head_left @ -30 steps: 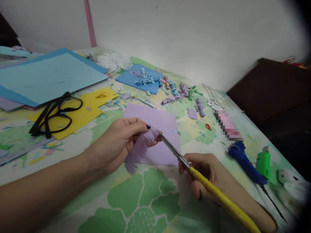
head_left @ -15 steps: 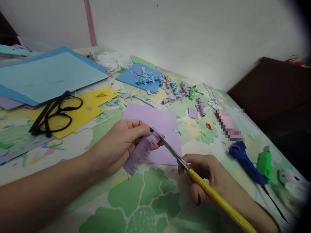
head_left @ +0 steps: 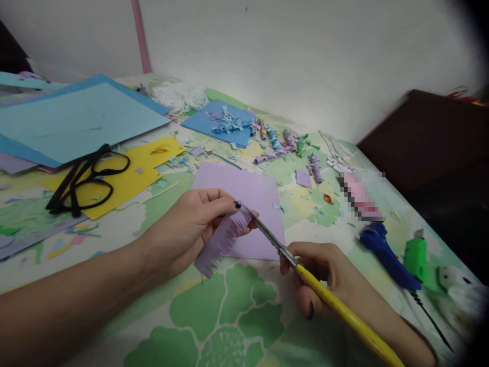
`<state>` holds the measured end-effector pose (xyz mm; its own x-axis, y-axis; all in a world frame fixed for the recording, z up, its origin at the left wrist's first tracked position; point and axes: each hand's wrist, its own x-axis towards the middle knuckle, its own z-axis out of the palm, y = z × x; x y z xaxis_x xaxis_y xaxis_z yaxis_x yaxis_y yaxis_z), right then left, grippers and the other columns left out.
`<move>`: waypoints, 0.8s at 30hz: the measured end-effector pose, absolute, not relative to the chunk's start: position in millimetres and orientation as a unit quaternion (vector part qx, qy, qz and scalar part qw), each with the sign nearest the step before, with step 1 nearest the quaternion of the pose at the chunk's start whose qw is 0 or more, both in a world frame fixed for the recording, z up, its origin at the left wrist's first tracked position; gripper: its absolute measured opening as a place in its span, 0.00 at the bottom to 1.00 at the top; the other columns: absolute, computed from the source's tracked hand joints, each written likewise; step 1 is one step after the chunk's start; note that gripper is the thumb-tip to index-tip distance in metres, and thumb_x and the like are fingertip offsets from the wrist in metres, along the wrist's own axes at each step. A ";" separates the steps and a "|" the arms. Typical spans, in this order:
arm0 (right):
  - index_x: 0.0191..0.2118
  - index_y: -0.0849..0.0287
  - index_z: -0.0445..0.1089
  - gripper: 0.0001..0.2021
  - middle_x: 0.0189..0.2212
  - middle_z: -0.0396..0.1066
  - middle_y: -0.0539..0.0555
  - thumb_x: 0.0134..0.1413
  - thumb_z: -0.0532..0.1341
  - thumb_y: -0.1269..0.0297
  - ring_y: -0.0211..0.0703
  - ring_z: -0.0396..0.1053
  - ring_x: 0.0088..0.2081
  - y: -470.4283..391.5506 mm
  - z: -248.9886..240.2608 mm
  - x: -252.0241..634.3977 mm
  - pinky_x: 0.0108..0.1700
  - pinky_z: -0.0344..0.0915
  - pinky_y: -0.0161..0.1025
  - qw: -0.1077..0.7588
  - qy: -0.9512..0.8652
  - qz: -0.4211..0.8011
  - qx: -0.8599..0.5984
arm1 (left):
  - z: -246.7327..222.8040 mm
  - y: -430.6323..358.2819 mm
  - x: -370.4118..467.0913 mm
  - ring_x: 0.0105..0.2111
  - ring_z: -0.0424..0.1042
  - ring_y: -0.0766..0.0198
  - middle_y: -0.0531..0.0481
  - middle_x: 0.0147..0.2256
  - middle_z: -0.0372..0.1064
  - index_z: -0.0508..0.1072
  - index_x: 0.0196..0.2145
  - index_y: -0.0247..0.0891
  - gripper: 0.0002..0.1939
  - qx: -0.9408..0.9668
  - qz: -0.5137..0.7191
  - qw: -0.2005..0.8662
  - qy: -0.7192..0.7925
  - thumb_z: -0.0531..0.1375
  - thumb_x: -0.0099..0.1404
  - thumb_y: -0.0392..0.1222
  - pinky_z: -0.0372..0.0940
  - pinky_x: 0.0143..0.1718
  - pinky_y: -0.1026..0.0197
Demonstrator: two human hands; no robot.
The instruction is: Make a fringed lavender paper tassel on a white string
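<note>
Between the thumb and fingers of my left hand (head_left: 194,224) is a purple paper strip (head_left: 217,244), its lower right edge cut into a fine fringe. My right hand (head_left: 321,275) grips a pair of scissors (head_left: 328,299) with yellow handles. Their metal blades look nearly closed, and the tips meet the strip's upper end beside my left thumb. Under both lies a larger purple paper sheet (head_left: 263,188), flat on the patterned tablecloth (head_left: 198,311). My left hand covers part of that sheet.
Black eyeglasses (head_left: 87,178) rest on yellow paper (head_left: 141,168); large blue sheets (head_left: 87,117) lie behind. Rolled fringed paper pieces (head_left: 282,148) and scraps are scattered farther back. At right are a blue glue gun (head_left: 389,257) with a cord and a green cutter (head_left: 415,257).
Almost nothing differs. Both hands, the scissors and the fringed strip stay in nearly the same place, with the scissor tips still at the strip's upper end.
</note>
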<state>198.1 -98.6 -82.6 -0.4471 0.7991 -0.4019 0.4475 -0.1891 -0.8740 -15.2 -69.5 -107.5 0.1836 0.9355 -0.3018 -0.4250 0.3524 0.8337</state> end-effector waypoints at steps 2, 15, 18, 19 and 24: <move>0.21 0.59 0.57 0.26 0.16 0.52 0.43 0.37 0.69 0.43 0.31 0.50 0.20 -98.4 -82.4 197.7 0.21 0.48 0.31 0.153 -0.614 0.588 -0.504 | -106.7 -70.0 -14.9 0.28 0.74 0.63 0.43 0.26 0.74 0.72 0.24 0.31 0.05 0.304 0.482 0.705 0.423 0.61 0.58 0.31 0.73 0.32 0.63; 0.20 0.59 0.58 0.26 0.15 0.55 0.44 0.36 0.69 0.43 0.31 0.52 0.19 -98.3 -82.2 198.5 0.22 0.50 0.31 0.152 -0.605 0.596 -0.506 | -103.6 -71.0 -14.9 0.28 0.76 0.64 0.40 0.31 0.78 0.72 0.25 0.32 0.05 0.303 0.481 0.712 0.412 0.61 0.57 0.31 0.73 0.32 0.65; 0.20 0.59 0.59 0.25 0.15 0.56 0.45 0.36 0.69 0.44 0.31 0.52 0.20 -98.5 -81.8 198.1 0.22 0.51 0.31 0.154 -0.606 0.596 -0.504 | -103.1 -71.5 -14.9 0.29 0.76 0.63 0.40 0.31 0.78 0.72 0.24 0.32 0.06 0.300 0.483 0.713 0.411 0.60 0.58 0.30 0.73 0.33 0.64; 0.20 0.59 0.59 0.25 0.15 0.55 0.44 0.36 0.70 0.44 0.31 0.52 0.20 -98.5 -82.0 197.9 0.22 0.51 0.31 0.153 -0.604 0.599 -0.503 | -103.0 -71.4 -14.9 0.29 0.76 0.63 0.40 0.31 0.78 0.72 0.24 0.32 0.06 0.300 0.483 0.712 0.411 0.60 0.58 0.30 0.73 0.33 0.64; 0.21 0.59 0.59 0.24 0.16 0.54 0.43 0.36 0.70 0.47 0.31 0.52 0.19 -97.7 -83.9 196.9 0.22 0.53 0.30 0.158 -0.586 0.616 -0.503 | -102.3 -70.3 -14.5 0.28 0.76 0.64 0.39 0.31 0.78 0.71 0.24 0.32 0.06 0.300 0.479 0.717 0.407 0.59 0.59 0.30 0.73 0.31 0.66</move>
<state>196.9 -97.7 -83.9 -0.4451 0.7831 -0.4344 0.3947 -0.2638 -0.8801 -14.5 -70.3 -102.3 0.2094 0.9321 -0.2956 -0.4431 0.3599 0.8210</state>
